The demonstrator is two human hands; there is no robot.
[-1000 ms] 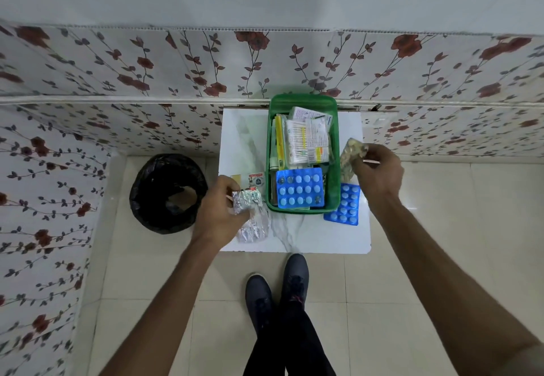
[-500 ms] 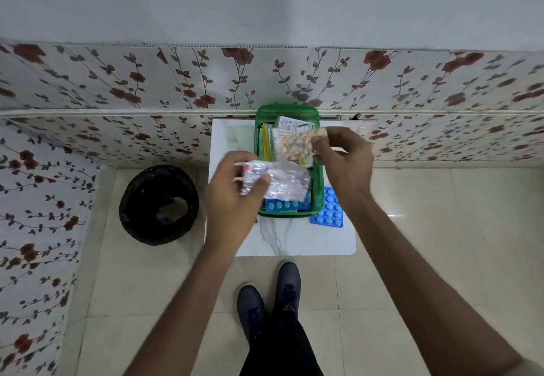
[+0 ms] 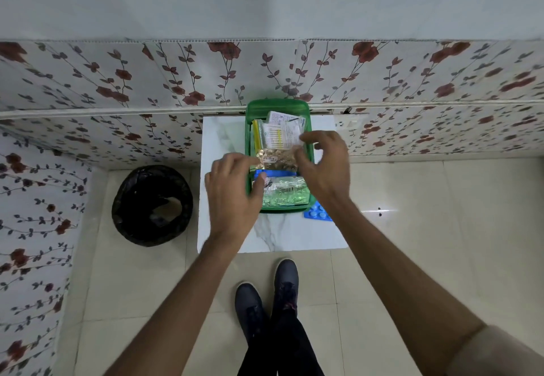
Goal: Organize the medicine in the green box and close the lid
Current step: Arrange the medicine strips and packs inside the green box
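Observation:
The green box (image 3: pixel 248 140) stands open on a small white marble table (image 3: pixel 223 140) against the wall. White medicine packets (image 3: pixel 282 134) fill its far half. Across the middle lies a golden blister strip (image 3: pixel 275 159), and my right hand (image 3: pixel 323 166) pinches its right edge. At the near end of the box are silver blister strips (image 3: pixel 287 196), on top of a blue strip (image 3: pixel 278 173). My left hand (image 3: pixel 235 196) holds the silver strips' left end with its thumb, and its fingers reach the golden strip. Another blue blister strip (image 3: pixel 318 215) lies on the table by the box's near right corner.
A black-lined bin (image 3: pixel 151 204) stands on the tiled floor left of the table. My dark shoes (image 3: pixel 270 296) are at the table's front edge. A floral-papered wall with a socket (image 3: pixel 351 123) is right behind the table.
Both hands came over the box from its sides. The silver strips went down into its near end and the golden strip onto its middle. The camera has shifted slightly.

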